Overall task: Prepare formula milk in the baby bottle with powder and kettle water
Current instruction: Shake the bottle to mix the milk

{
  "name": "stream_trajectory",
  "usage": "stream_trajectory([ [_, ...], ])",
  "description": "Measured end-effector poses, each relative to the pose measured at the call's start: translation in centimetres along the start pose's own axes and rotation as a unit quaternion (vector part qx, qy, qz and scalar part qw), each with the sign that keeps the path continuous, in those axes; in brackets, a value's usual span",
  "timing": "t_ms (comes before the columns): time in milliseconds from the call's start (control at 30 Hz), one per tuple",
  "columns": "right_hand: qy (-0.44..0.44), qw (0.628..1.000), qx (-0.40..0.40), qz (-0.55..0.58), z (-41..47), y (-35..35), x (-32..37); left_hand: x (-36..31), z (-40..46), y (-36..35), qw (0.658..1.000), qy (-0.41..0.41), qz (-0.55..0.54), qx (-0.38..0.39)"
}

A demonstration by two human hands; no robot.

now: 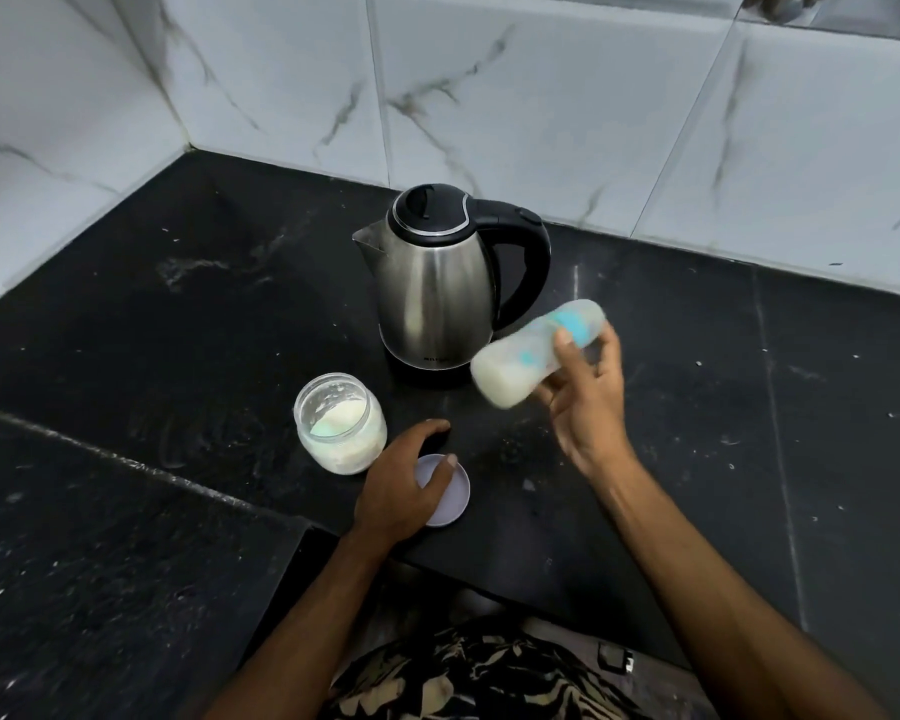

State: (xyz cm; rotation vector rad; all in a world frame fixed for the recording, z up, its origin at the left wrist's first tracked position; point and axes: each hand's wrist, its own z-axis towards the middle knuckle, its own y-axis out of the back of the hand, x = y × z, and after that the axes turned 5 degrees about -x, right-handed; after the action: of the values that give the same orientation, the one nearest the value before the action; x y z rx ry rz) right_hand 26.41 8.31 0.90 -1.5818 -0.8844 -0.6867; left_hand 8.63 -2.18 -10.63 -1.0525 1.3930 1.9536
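Observation:
My right hand (588, 392) grips a clear baby bottle (520, 361) with blue markings, held tilted above the counter and blurred. White milk fills its lower left end. A steel kettle (432, 288) with a black lid and handle stands just behind it. An open glass jar (340, 431) of white powder sits left of centre, with something pale blue inside it. My left hand (406, 485) rests with curled fingers on a pale lilac lid (453, 498) lying flat on the counter beside the jar.
The black stone counter (178, 330) runs into a corner of white marbled wall tiles (541, 96). A step edge crosses the counter at the left. The counter's front edge lies near my body, with floor below it.

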Motion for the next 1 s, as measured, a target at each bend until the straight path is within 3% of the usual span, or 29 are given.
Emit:
stream_trajectory([
  [100, -0.014, 1.000, -0.006, 0.015, -0.4, -0.2, -0.5, -0.2, 0.0, 0.1, 1.000, -0.001, 0.004, 0.000],
  [200, -0.033, 0.978, 0.137, -0.154, -2.3, 0.0, -1.9, -0.2, -0.1, 0.1, 1.000, 0.008, -0.019, 0.004],
  [233, -0.029, 0.972, 0.152, -0.174, -2.4, 0.2, -2.1, -0.2, -0.1, 0.0, 1.000, 0.014, -0.023, 0.008],
  [400, -0.001, 0.999, -0.032, 0.024, -0.3, 0.0, -0.6, -0.3, 0.0, 0.1, 1.000, 0.003, 0.002, 0.005],
  [467, -0.006, 1.000, -0.009, -0.003, -0.7, 0.1, -0.7, -0.2, 0.1, 0.1, 1.000, 0.003, 0.006, 0.006],
  [567, -0.026, 0.983, 0.111, -0.141, -2.3, 0.1, -1.1, 0.3, 0.1, 0.0, 1.000, 0.009, 0.002, 0.014],
  [600, -0.020, 0.981, 0.119, -0.155, -2.3, 0.2, -1.1, 0.4, 0.1, -0.1, 1.000, 0.011, 0.002, 0.013],
  [733, 0.012, 1.000, -0.027, 0.007, 0.0, 0.2, -0.1, -0.1, 0.1, 0.0, 1.000, 0.002, 0.007, 0.005],
  [800, 0.009, 0.999, -0.039, 0.031, 0.1, 0.0, -0.4, -0.4, 0.1, 0.1, 1.000, 0.005, 0.006, 0.009],
  [933, -0.030, 0.978, 0.133, -0.157, -2.5, -0.5, -2.4, -0.2, -0.1, 0.0, 1.000, 0.013, -0.012, 0.000],
  [1000, -0.015, 0.979, 0.133, -0.153, -2.4, -0.5, -2.2, -0.2, -0.2, 0.0, 1.000, 0.022, -0.019, 0.002],
])
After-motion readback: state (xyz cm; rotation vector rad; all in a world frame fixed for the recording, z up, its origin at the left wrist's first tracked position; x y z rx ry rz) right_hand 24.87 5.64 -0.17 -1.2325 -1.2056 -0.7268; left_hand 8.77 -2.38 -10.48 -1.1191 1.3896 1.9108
